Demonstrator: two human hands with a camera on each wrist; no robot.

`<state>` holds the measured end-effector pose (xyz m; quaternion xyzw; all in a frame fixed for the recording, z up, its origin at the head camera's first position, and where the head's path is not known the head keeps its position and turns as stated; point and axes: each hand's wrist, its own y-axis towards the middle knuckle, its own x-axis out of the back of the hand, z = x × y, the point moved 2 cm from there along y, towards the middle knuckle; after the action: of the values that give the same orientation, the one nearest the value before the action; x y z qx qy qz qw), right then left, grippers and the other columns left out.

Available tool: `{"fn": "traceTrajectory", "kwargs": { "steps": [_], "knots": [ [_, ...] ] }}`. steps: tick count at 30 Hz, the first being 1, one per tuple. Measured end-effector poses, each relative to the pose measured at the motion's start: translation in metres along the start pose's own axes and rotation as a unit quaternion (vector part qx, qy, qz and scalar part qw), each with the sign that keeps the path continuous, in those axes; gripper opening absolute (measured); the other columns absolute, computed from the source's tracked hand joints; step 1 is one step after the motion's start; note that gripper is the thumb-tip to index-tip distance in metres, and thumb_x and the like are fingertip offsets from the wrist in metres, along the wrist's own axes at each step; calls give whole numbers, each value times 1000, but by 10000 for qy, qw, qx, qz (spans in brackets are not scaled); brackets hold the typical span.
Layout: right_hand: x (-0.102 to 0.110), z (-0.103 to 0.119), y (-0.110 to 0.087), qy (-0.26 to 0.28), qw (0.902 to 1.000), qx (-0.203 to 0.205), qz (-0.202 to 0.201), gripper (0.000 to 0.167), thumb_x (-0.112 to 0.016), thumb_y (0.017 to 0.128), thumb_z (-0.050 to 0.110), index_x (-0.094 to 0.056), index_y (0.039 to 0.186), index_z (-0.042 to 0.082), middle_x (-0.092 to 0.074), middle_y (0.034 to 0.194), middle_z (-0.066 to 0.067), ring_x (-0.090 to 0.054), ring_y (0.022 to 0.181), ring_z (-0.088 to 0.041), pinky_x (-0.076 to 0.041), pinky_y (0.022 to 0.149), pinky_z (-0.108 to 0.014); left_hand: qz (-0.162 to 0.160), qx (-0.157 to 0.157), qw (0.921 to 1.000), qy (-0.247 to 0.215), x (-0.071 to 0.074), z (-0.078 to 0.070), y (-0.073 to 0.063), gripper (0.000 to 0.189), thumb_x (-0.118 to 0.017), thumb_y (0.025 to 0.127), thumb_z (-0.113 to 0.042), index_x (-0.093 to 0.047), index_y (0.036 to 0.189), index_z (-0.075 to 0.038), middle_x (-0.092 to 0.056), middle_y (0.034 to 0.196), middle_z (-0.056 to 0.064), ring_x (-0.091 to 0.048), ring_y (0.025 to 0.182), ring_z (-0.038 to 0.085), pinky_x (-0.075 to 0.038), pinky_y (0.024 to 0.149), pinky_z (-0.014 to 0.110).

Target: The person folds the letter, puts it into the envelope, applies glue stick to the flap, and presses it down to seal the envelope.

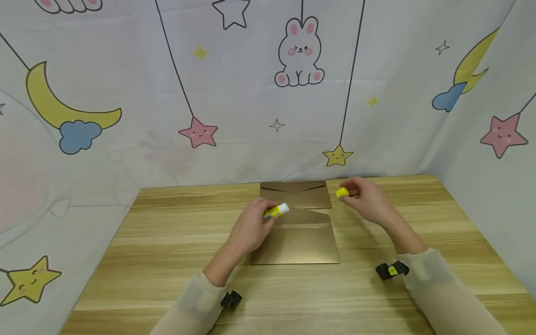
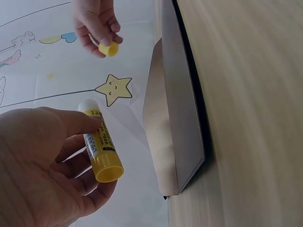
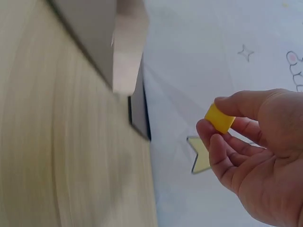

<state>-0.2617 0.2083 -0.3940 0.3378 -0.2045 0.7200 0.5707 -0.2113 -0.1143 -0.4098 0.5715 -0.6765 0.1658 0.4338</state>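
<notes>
My left hand [image 1: 250,224] grips a yellow glue stick [image 2: 100,146] around its barrel, its white end [image 1: 284,208] uncovered and pointing right. Thumb and fingertips of my right hand [image 1: 368,199] pinch the small yellow cap [image 3: 219,118], apart from the stick. Beneath the left hand lies a bronze envelope [image 1: 301,244] with its flap [image 1: 307,216] raised toward the back; the hand and forearm cover its left part. A second bronze envelope [image 1: 297,197] lies just behind, its flap folded down.
The wooden table [image 1: 167,251] reaches back to a white curtain [image 1: 243,83] printed with stars, moons and a rabbit. Black straps [image 1: 392,270] sit at the wrists, by the cream sleeves [image 1: 444,288].
</notes>
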Motion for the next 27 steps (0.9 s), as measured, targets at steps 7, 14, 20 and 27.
{"fn": "traceTrajectory", "kwargs": {
  "steps": [7, 14, 20, 27],
  "knots": [
    [-19, 24, 1, 1245, 9917, 302, 82, 30, -73, 101, 9, -65, 128, 0, -69, 118, -15, -70, 103, -29, -59, 81, -26, -11, -102, 9999, -62, 0, -1, 1, 28, -79, 95, -2, -73, 122, 0, -67, 114, 8, -65, 100, 21, -58, 89, 37],
    [-39, 45, 1, 1800, 9819, 581, 98, 27, -75, 98, 2, -66, 123, -1, -71, 114, -15, -71, 99, -29, -60, 80, -25, -47, -194, 9998, -80, -3, -2, 0, 28, -80, 94, -1, -73, 120, -1, -67, 112, 7, -64, 99, 20, -58, 87, 35],
    [-57, 57, -1, 2126, 9742, 711, 250, 28, -73, 96, -5, -66, 123, -1, -70, 115, -15, -70, 103, -32, -60, 81, -27, -59, -312, 9995, -92, -3, -4, 0, 25, -79, 93, 0, -73, 118, 0, -67, 110, 6, -63, 96, 19, -58, 84, 35],
    [-73, 62, -4, 2178, 9717, 849, 330, 26, -74, 95, -4, -66, 120, 0, -71, 113, -13, -70, 101, -30, -61, 79, -28, -7, -325, 9994, -80, -5, -6, -1, 24, -78, 94, -3, -73, 117, -2, -66, 110, 5, -62, 95, 17, -57, 83, 34]
  ]
}}
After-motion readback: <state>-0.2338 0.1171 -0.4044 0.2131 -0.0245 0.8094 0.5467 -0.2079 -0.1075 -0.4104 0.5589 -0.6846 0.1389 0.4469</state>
